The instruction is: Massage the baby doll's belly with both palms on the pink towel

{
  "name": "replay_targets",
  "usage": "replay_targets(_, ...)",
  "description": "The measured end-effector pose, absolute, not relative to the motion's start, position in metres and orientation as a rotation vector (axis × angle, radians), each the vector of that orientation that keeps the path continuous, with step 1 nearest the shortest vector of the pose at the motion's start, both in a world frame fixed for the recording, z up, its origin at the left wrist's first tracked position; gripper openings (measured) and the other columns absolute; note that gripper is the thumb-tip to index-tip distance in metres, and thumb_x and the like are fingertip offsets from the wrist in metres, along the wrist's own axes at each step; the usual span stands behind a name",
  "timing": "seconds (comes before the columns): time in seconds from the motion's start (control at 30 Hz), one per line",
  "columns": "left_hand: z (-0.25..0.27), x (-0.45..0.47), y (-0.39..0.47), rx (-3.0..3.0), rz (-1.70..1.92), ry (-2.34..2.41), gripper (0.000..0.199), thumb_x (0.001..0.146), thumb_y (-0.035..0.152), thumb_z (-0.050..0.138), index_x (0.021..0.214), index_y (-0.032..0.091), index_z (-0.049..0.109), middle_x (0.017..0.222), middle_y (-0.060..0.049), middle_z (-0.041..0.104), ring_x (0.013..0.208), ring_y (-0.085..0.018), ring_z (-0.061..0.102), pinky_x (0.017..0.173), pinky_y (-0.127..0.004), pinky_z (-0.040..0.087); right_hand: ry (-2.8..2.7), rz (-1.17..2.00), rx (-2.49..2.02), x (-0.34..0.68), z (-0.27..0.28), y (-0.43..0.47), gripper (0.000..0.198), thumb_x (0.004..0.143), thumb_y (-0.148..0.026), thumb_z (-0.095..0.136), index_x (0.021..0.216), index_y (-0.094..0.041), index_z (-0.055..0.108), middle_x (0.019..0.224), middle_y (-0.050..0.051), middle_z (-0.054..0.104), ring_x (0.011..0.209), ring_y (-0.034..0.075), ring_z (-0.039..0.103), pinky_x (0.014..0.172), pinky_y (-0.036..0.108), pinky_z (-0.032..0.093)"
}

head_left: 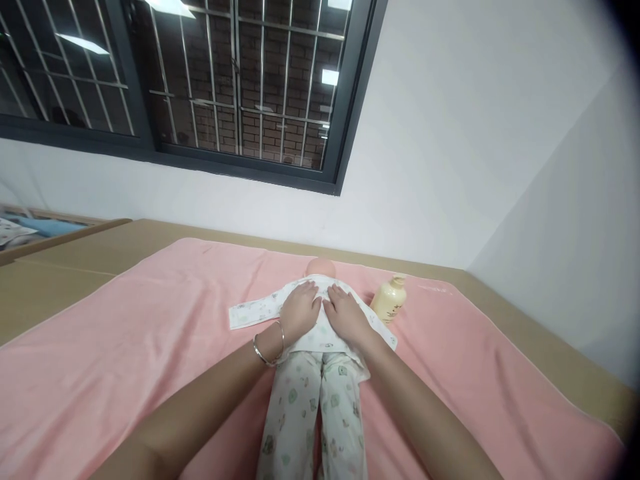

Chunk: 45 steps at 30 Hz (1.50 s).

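Observation:
A baby doll lies on a pink blanket, its rounded head (321, 267) pointing away from me. It wears a white printed top (318, 337) and patterned trousers (295, 407). My left hand (301, 310) rests flat on the left side of the top's chest, fingers stretched out. On the right side of the chest lies my right hand (346, 315), also flat with fingers extended. Neither hand grips anything. One sleeve (253, 312) spreads out to the left; the other is partly hidden behind my right wrist. A silver bracelet (263, 353) circles my left wrist.
Just right of the doll, a pale yellow bottle (389, 299) leans on the pink blanket (200, 300). The blanket covers a tan surface (100, 250) against a white wall (425, 133). A barred window (240, 87) is above. Folded cloths (50, 227) lie at far left.

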<state>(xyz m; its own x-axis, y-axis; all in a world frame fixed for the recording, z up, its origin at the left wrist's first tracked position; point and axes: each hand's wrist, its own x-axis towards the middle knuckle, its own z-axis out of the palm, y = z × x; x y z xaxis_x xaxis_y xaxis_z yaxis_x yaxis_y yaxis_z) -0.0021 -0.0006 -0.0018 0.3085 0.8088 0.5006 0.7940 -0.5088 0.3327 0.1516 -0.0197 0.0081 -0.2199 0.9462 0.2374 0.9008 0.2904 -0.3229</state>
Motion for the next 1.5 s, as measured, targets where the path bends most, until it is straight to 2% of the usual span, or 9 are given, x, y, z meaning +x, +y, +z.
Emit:
replay_targets(0.13,-0.01,-0.009,0.012,2.484,0.784,1.68,0.058,0.096,0.041,0.042,0.14,0.002,0.043,0.15,-0.023,0.038,0.142,-0.032,0.033,0.116,-0.046,0.029,-2.113,0.23,-1.745,0.163,-0.002,-0.001,0.064,0.101,-0.049,0.026,0.15,-0.008,0.032,0.156,0.016,0.028,0.147,0.027,0.021,0.118,0.049,0.017)
replay_targets(0.27,-0.008,0.001,-0.009,2.574,0.707,1.742,0.05,0.095,0.027,0.039,0.141,0.007,0.043,0.148,-0.023,0.042,0.141,-0.033,0.036,0.113,-0.05,0.031,-2.178,0.007,-1.821,0.142,0.0,-0.024,0.058,0.099,-0.032,0.031,0.149,-0.002,0.032,0.153,0.022,0.032,0.143,0.032,0.028,0.116,0.049,0.021)
replay_targets(0.43,-0.003,0.009,-0.031,2.712,0.616,1.642,0.05,0.088,0.015,0.044,0.136,0.006,0.049,0.144,-0.023,0.048,0.137,-0.035,0.04,0.113,-0.051,0.031,-2.36,-0.059,-1.712,0.129,0.007,-0.046,0.062,0.089,-0.021,0.045,0.148,-0.005,0.036,0.153,0.019,0.033,0.143,0.032,0.028,0.117,0.047,0.019)
replay_targets(0.53,-0.004,-0.001,-0.014,2.659,0.719,1.561,0.046,0.093,0.018,0.037,0.137,0.009,0.049,0.147,-0.019,0.046,0.14,-0.031,0.039,0.116,-0.05,0.029,-2.273,0.065,-1.661,0.143,0.006,-0.028,0.054,0.098,-0.029,0.031,0.148,-0.008,0.038,0.154,0.015,0.033,0.144,0.027,0.027,0.118,0.045,0.019)
replay_targets(0.73,-0.013,-0.021,0.023,2.426,0.762,1.494,0.06,0.097,0.046,0.036,0.146,0.011,0.038,0.157,-0.015,0.029,0.147,-0.026,0.024,0.12,-0.043,0.023,-2.126,0.195,-1.687,0.163,-0.008,0.005,0.069,0.099,-0.054,0.027,0.151,-0.007,0.029,0.157,0.016,0.026,0.148,0.024,0.019,0.12,0.043,0.012)
replay_targets(0.9,-0.001,-0.01,0.002,2.503,0.682,1.508,0.05,0.094,0.025,0.038,0.141,0.01,0.045,0.152,-0.015,0.04,0.145,-0.026,0.029,0.12,-0.045,0.022,-2.183,0.092,-1.748,0.15,-0.002,-0.014,0.064,0.099,-0.044,0.028,0.148,-0.002,0.034,0.152,0.019,0.035,0.145,0.027,0.027,0.118,0.043,0.014)
replay_targets(1.0,0.009,-0.005,-0.011,2.541,0.732,1.521,0.046,0.089,0.019,0.042,0.133,0.014,0.056,0.143,-0.013,0.051,0.138,-0.026,0.042,0.116,-0.043,0.031,-2.228,0.024,-1.759,0.143,0.009,-0.032,0.059,0.098,-0.037,0.031,0.144,-0.001,0.039,0.146,0.021,0.043,0.14,0.029,0.034,0.117,0.046,0.015)
replay_targets(1.2,0.002,-0.007,-0.001,2.435,1.021,1.387,0.038,0.093,0.022,0.039,0.12,0.017,0.066,0.135,-0.008,0.06,0.132,-0.021,0.049,0.115,-0.04,0.035,-2.253,0.04,-1.553,0.146,0.018,-0.034,0.041,0.095,-0.02,0.032,0.126,-0.015,0.059,0.133,0.013,0.059,0.131,0.022,0.047,0.117,0.043,0.016)
replay_targets(1.5,-0.025,-0.007,0.019,2.306,0.963,1.568,0.051,0.094,0.035,0.047,0.14,0.013,0.047,0.152,-0.014,0.04,0.146,-0.028,0.028,0.12,-0.047,0.023,-2.064,0.178,-1.592,0.157,-0.019,0.003,0.056,0.101,-0.041,0.03,0.148,-0.011,0.038,0.157,0.014,0.027,0.147,0.026,0.02,0.119,0.045,0.013)
